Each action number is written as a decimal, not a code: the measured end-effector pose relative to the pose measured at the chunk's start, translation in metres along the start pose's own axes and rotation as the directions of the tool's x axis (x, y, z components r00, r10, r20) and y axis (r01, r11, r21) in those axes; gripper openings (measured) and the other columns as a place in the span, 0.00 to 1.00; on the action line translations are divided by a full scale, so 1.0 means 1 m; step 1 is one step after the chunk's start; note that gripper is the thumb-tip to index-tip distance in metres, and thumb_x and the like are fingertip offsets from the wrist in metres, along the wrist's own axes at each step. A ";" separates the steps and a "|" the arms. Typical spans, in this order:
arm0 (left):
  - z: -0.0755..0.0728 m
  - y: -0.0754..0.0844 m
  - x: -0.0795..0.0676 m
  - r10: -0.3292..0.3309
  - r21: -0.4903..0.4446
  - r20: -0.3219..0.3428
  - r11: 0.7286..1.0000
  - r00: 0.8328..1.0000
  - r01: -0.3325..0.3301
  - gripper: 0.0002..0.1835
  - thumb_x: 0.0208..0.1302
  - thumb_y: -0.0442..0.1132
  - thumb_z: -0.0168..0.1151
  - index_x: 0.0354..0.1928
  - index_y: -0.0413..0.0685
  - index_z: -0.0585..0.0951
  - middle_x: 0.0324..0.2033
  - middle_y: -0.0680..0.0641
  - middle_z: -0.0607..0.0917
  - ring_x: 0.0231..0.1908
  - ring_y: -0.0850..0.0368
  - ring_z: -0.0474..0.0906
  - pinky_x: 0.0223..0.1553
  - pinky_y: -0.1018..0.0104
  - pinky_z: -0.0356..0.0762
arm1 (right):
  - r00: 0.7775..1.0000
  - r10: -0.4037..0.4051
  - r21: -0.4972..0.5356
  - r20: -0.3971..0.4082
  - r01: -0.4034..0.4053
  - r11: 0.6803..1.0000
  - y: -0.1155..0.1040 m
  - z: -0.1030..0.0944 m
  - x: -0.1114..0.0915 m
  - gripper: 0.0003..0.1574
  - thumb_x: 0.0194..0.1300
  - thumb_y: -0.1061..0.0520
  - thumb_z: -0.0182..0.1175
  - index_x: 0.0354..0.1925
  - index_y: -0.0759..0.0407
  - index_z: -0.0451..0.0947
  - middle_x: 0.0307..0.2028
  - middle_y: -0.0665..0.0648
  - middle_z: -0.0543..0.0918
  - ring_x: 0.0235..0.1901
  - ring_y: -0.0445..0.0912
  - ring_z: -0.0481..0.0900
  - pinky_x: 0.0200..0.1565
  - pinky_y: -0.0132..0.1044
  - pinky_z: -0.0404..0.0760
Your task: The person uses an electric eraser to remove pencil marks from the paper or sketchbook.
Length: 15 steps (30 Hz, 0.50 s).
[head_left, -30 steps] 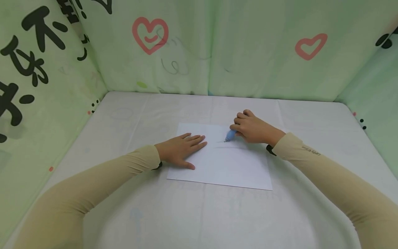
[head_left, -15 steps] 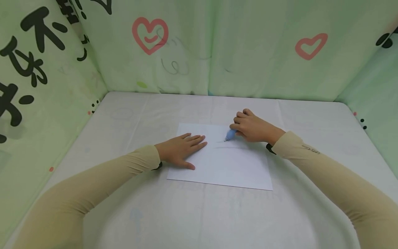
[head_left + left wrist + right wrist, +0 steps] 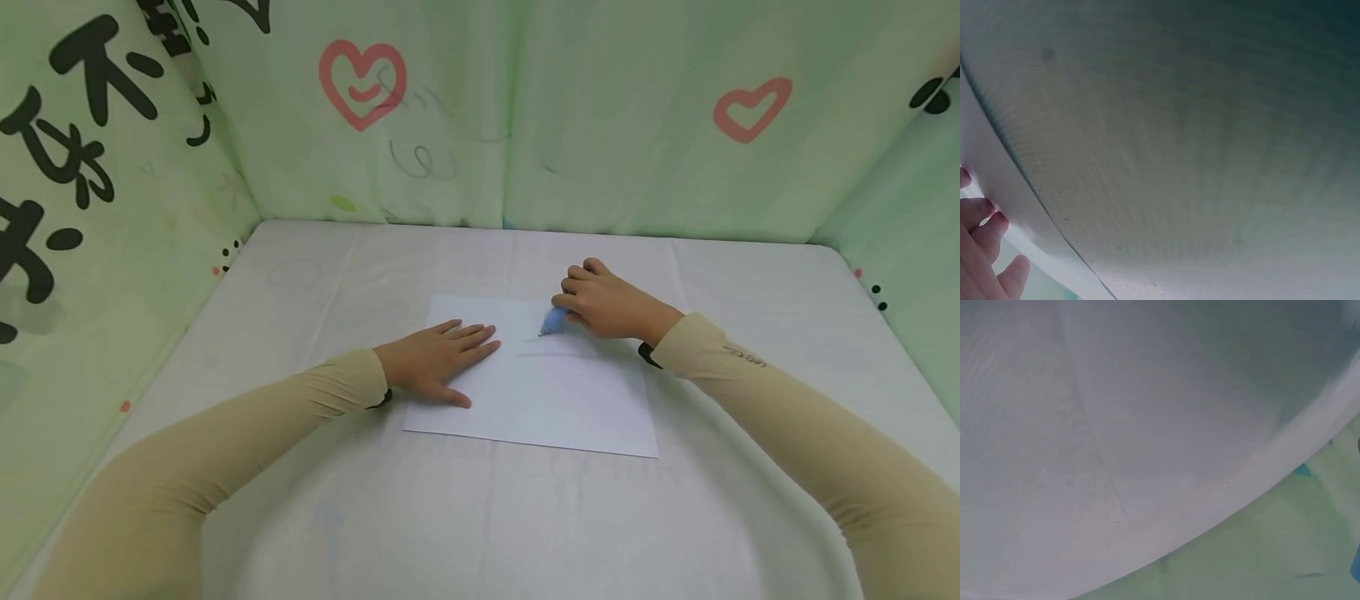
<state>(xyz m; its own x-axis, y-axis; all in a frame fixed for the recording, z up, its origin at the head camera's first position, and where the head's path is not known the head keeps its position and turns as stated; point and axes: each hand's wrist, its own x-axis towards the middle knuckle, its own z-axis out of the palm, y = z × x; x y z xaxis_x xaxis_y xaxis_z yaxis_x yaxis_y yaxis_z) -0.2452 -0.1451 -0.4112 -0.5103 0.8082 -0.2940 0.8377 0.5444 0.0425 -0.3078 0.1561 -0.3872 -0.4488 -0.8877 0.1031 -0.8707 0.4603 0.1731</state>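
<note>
A white sheet of paper [image 3: 525,408] lies on the white-covered table. In the head view my left hand [image 3: 435,363] rests flat on its left side, fingers spread and thumb out to the side. My right hand [image 3: 609,305] grips a thick blue pen [image 3: 555,320] over the upper right part of the sheet. The pen's narrow tip points down and left, right at the paper, and its upper end is hidden in the hand. Faint grey lines [image 3: 555,355] show just below the tip. Fingers of my left hand [image 3: 985,250] show in the left wrist view; a sliver of the pen [image 3: 1356,569] edges into the right wrist view.
The table [image 3: 420,517] is covered in white cloth with light creases. Green printed curtains [image 3: 600,167] stand at its back and both sides, with pink hearts and black characters. Beige sleeves and dark wrist bands cover my forearms and wrists.
My right hand has shifted slightly away from me and to the left with the pen, its tip moving a little up the sheet. The left hand and paper stay in place.
</note>
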 end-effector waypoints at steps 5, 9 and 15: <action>0.001 -0.001 0.001 -0.004 0.005 0.002 1.000 1.000 0.004 0.49 0.62 0.70 0.44 0.75 0.50 0.42 0.75 0.45 0.45 0.74 0.50 0.43 0.73 0.51 0.42 | 1.000 -0.025 0.011 0.017 0.025 1.000 -0.001 -0.003 0.002 0.10 0.57 0.58 0.65 0.39 0.58 0.79 0.30 0.55 0.77 0.36 0.49 0.67 0.46 0.46 0.64; 0.001 -0.001 0.001 -0.006 0.006 0.008 1.000 1.000 0.006 0.49 0.61 0.70 0.44 0.75 0.50 0.42 0.75 0.45 0.45 0.74 0.50 0.43 0.73 0.51 0.42 | 0.999 -0.024 0.002 0.021 0.024 1.000 -0.001 -0.005 0.003 0.10 0.57 0.58 0.66 0.38 0.58 0.78 0.29 0.55 0.76 0.35 0.49 0.66 0.45 0.46 0.63; 0.001 -0.002 0.000 0.001 0.007 0.000 1.000 1.000 -0.001 0.49 0.62 0.70 0.44 0.75 0.50 0.42 0.75 0.45 0.45 0.74 0.50 0.43 0.73 0.51 0.42 | 1.000 -0.016 -0.011 0.017 0.016 1.000 -0.002 -0.004 0.004 0.09 0.57 0.58 0.65 0.38 0.58 0.78 0.30 0.56 0.77 0.36 0.49 0.67 0.45 0.46 0.63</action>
<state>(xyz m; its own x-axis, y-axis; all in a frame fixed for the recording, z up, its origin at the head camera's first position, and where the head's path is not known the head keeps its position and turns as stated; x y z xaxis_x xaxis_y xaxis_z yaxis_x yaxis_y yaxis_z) -0.2467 -0.1461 -0.4128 -0.5097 0.8084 -0.2944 0.8394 0.5424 0.0361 -0.3071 0.1520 -0.3829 -0.4384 -0.8948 0.0840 -0.8755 0.4463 0.1850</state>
